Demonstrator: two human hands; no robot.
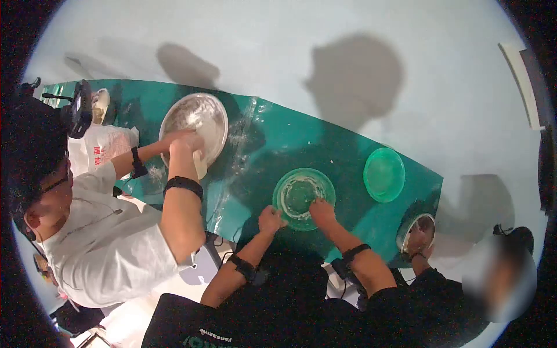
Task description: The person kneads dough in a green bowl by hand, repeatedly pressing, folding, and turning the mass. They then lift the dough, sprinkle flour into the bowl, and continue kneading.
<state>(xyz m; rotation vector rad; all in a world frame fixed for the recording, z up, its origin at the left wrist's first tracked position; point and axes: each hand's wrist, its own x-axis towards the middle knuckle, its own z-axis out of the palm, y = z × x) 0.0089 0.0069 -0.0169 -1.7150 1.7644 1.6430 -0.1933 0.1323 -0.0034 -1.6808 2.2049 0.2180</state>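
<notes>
A green bowl (333, 203) with a ring of whitish, wet-looking material inside stands on the green table covering in front of me. My left hand (271, 220) is closed at the bowl's near left rim, its fingers curled against the edge. Over the inner right side of the bowl, my right hand (322, 213) has its fingers bent together and pointing down at the whitish ring. Whatever lies between those fingers is too small to make out.
On the left, a person in a white shirt (116, 249) has both hands in a large floury bowl (221, 113), near a white bag (101, 148). Another green bowl (384, 175) stands right. Beyond it, a person's hand (425, 254) reaches a metal bowl (402, 235).
</notes>
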